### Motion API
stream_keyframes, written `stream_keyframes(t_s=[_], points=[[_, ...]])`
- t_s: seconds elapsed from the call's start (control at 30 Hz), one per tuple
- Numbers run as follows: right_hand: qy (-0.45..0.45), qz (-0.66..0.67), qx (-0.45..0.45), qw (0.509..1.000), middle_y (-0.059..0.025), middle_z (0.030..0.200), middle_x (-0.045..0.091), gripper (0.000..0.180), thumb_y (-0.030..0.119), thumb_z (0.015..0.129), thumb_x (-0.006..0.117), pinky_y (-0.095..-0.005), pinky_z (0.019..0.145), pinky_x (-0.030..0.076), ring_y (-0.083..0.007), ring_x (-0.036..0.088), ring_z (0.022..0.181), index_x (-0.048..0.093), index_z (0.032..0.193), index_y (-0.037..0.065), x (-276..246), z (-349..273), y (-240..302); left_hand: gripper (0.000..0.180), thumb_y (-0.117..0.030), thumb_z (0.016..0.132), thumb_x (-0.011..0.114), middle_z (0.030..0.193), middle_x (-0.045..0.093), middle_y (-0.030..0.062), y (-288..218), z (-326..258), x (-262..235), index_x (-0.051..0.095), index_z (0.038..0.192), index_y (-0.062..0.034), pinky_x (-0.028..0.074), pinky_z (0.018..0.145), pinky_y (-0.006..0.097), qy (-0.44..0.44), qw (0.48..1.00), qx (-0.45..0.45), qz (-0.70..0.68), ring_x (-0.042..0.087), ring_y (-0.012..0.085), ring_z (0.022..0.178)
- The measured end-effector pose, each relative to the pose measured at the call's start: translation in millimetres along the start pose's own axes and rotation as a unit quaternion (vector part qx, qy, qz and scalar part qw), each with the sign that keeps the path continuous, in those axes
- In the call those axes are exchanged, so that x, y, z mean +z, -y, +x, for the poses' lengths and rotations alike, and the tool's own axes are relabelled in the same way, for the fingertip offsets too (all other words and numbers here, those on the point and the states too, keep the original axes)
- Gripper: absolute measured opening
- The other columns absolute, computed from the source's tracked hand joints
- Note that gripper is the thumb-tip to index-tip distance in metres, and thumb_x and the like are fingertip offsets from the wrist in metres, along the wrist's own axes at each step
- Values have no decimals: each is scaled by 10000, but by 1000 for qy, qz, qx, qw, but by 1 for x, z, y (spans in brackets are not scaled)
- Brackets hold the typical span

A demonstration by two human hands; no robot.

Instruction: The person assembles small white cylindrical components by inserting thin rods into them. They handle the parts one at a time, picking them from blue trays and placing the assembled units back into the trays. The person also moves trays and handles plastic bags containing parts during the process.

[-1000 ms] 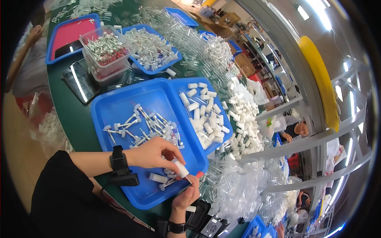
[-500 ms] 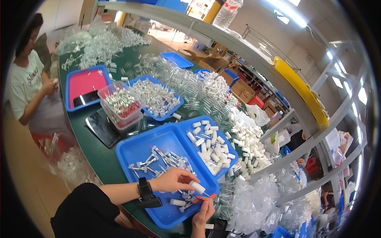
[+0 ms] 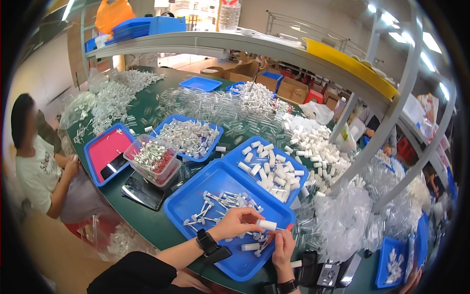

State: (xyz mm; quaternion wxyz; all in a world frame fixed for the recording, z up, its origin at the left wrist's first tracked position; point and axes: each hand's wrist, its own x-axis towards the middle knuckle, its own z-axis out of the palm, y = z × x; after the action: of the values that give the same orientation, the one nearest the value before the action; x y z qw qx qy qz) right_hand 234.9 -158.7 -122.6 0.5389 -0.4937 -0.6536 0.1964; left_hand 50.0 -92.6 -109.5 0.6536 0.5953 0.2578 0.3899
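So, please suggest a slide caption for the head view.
Above a blue tray of small white parts, the left hand holds a white cylinder, the right hand close beside it.

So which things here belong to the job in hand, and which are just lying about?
Apparently in the job:
white cylinder, in the left hand
large blue tray of stemmed pieces

Apparently lying about:
dark phone on the table
orange bag on the shelf
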Motion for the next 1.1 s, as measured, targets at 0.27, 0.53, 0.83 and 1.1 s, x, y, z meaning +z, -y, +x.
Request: stream_keyframes(t_s=[0.27, 0.53, 0.83, 1.1], points=[[1, -46, 21, 999, -12, 594, 562, 225, 166, 852, 477, -313, 621, 384, -183, 500, 631, 660, 768, 67, -5, -2, -6, 290, -16, 760, 671, 968, 623, 67, 9, 5, 6, 573, 1033, -4, 481, 783, 245, -11, 999, 17, -47, 596, 121, 896], [6, -91, -7, 996, -75, 624, 520, 133, 166, 801, 560, -338, 591, 385, -238, 493, 623, 658, 751, 90, 2, 1, -8, 282, -22, 787, 650, 1001, 621, 87, 9, 1, -4, 570, 1056, 1, 485, 758, 224, -34, 999, 13, -31, 600, 118, 884], [5, -178, -64, 982, -109, 701, 530, 101, 120, 811, 571, -345, 590, 404, -262, 515, 656, 585, 799, 21, -7, -6, 4, 288, 11, 779, 642, 970, 618, 91, 1, -2, 8, 565, 1057, 17, 480, 737, 232, -48, 998, -12, -37, 594, 129, 872], [13, -97, -75, 992, -67, 601, 514, 177, 243, 812, 576, -349, 585, 390, -237, 513, 622, 627, 769, 79, -2, 0, -19, 259, 58, 757, 630, 922, 627, 118, 8, 5, 4, 571, 1009, 36, 498, 711, 247, -71, 997, 30, -5, 609, 149, 822]])
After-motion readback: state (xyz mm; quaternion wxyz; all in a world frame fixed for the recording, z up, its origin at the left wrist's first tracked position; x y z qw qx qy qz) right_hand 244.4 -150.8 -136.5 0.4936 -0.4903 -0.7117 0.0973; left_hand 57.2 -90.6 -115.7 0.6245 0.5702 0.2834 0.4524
